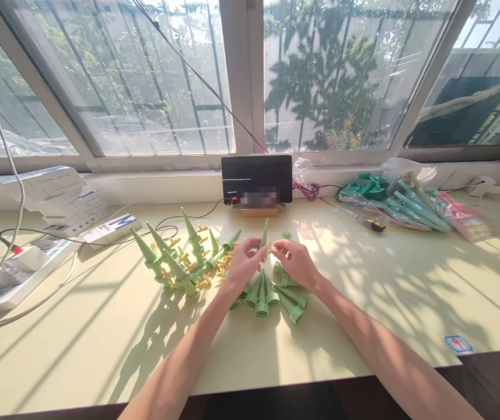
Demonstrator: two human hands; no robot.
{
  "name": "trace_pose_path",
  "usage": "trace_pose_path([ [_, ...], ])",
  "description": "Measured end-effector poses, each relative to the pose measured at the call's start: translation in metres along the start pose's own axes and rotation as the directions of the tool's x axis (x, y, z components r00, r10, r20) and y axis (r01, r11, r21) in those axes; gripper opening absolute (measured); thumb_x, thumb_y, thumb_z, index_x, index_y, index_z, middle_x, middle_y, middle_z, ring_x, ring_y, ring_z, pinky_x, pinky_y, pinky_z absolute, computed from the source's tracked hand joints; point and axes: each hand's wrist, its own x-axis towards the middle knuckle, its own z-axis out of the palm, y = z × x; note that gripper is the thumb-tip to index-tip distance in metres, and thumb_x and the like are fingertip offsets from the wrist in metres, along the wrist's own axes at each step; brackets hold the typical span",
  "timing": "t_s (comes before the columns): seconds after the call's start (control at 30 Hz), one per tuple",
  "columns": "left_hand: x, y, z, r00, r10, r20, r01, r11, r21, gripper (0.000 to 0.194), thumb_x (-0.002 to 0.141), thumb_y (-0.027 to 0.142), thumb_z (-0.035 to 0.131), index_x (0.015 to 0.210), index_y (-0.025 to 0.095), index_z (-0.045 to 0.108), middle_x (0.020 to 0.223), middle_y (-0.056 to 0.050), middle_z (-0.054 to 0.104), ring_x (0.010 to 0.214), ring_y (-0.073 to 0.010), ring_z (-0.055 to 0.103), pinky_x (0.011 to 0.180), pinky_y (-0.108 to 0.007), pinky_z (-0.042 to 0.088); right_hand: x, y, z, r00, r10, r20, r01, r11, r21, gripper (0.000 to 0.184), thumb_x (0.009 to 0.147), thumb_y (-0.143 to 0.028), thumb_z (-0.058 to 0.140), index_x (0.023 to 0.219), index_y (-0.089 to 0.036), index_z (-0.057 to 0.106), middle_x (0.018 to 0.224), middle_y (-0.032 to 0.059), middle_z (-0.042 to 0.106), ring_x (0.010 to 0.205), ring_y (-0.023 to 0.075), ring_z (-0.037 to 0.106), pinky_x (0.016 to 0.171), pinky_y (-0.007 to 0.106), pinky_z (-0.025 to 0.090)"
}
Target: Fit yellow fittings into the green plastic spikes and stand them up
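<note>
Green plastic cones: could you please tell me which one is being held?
The green plastic cone standing point-up at the left hand; the loose green cones nearer the person lie down.

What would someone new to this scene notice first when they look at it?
Probably the cluster of upright green plastic spikes with small yellow pegs, on the table left of the hands. Next, the left hand and right hand meet mid-table around another green cone, with loose green cones fanned out just below. Behind them, a black rectangular screen stands by the sunlit window.
</note>
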Motion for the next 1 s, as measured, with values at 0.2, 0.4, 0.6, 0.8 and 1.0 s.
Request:
trace_pose_path([
  [0.2, -0.0015, 0.0008, 0.0002, 1.0, 0.017, 0.009, -0.018, 0.999, 0.031, 0.036, 0.076, 0.041, 0.069, 0.102, 0.017, 0.062, 0.105, -0.009, 0.064, 0.063, -0.0119, 0.06, 0.041, -0.021, 0.045, -0.0002, -0.0003, -0.0015, 1.0, -0.012, 0.023, 0.013, 0.999, -0.047, 0.028, 0.096, -0.034, 0.045, 0.081, -0.018, 0.062, 0.065, -0.0001, 0.057, 0.057, 0.0118, 0.046, 0.055, 0.024, 0.037],
  [0.4, -0.0005, -0.0002, 0.0005, 0.999, 0.032, 0.02, -0.032, 0.999, 0.028, 0.034, 0.077, 0.04, 0.068, 0.101, 0.017, 0.062, 0.103, -0.008, 0.064, 0.063, -0.0118, 0.059, 0.041, -0.02, 0.044, 0.0001, -0.0014, -0.0016, 0.999, -0.003, 0.032, 0.006, 0.996, -0.084, 0.034, 0.097, -0.036, 0.041, 0.079, -0.017, 0.063, 0.061, 0.0001, 0.056, 0.055, 0.0117, 0.044, 0.053, 0.025, 0.035],
  [0.6, -0.0008, 0.0012, 0.0005, 1.0, 0.029, -0.004, -0.029, 0.999, 0.045, 0.034, 0.077, 0.042, 0.067, 0.1, 0.017, 0.062, 0.101, -0.008, 0.065, 0.064, -0.0128, 0.06, 0.042, -0.021, 0.046, 0.0003, -0.0024, -0.0003, 1.0, -0.01, -0.002, 0.009, 1.0, -0.011, 0.021, 0.093, -0.033, 0.05, 0.092, -0.018, 0.063, 0.076, 0.0024, 0.064, 0.06, 0.0121, 0.052, 0.057, 0.025, 0.041],
  [0.8, -0.0008, 0.0026, 0.0002, 1.0, 0.014, -0.02, -0.013, 0.999, 0.041, 0.037, 0.075, 0.042, 0.068, 0.101, 0.016, 0.062, 0.101, -0.009, 0.066, 0.066, -0.0141, 0.062, 0.042, -0.021, 0.045, 0.0004, -0.0001, 0.0015, 1.0, 0.014, -0.009, -0.014, 0.999, 0.03, 0.012, 0.09, -0.028, 0.054, 0.095, -0.02, 0.062, 0.081, 0.0024, 0.065, 0.065, 0.0131, 0.056, 0.06, 0.025, 0.043],
  [1.0, -0.0012, 0.0011, -0.0002, 0.999, 0.032, -0.006, -0.031, 0.998, 0.05, 0.035, 0.076, 0.041, 0.068, 0.101, 0.017, 0.062, 0.103, -0.009, 0.066, 0.065, -0.0133, 0.061, 0.042, -0.021, 0.046, -0.0002, 0.001, -0.0002, 0.999, -0.002, 0.035, 0.003, 1.0, -0.021, 0.023, 0.095, -0.032, 0.046, 0.085, -0.019, 0.061, 0.07, 0.0012, 0.061, 0.06, 0.0127, 0.049, 0.057, 0.024, 0.039],
])
